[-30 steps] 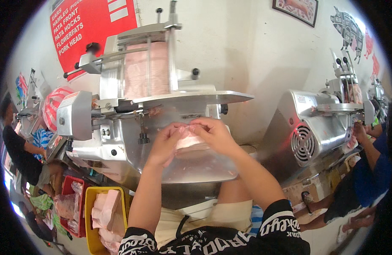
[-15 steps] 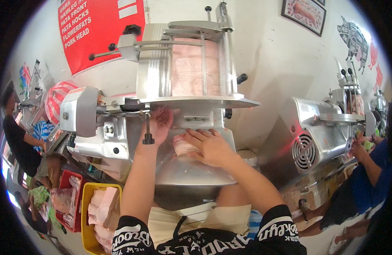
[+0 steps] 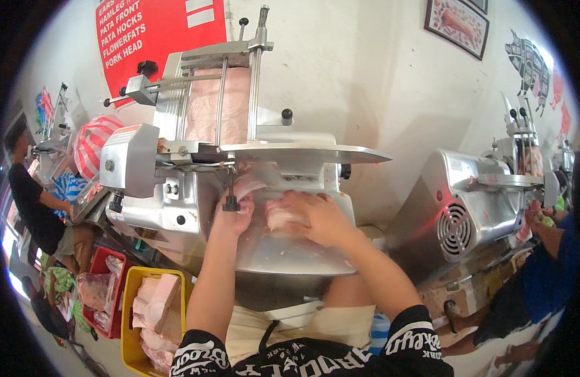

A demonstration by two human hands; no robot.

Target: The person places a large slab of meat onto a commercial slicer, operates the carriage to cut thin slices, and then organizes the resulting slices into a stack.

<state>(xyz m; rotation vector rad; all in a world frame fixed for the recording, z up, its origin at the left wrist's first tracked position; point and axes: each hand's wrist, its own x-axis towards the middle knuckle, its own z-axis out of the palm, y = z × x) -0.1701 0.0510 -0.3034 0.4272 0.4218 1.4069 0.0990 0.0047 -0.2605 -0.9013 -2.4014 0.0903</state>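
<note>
A metal meat slicer (image 3: 290, 251) stands before me, with a slab of pale pink meat (image 3: 219, 103) in its sliding carriage above the round blade. Under the blade, my left hand (image 3: 237, 215) is closed around a thin meat slice (image 3: 248, 185), partly behind a black-knobbed screw. My right hand (image 3: 318, 220) rests over a small stack of sliced meat (image 3: 285, 217) on the slicer's metal tray, fingers bent across its top and right side.
At lower left stand a yellow crate (image 3: 126, 314) and a red crate (image 3: 114, 327) with meat in them. Another slicer (image 3: 462, 201) is at the right, a person (image 3: 547, 251) beside it. A second person (image 3: 32, 201) works at far left. A red sign (image 3: 164, 38) hangs on the wall.
The carriage with the meat slab has slid left. My left hand has come down from under the blade with a slice in it and closed. My right hand stays on the stack.
</note>
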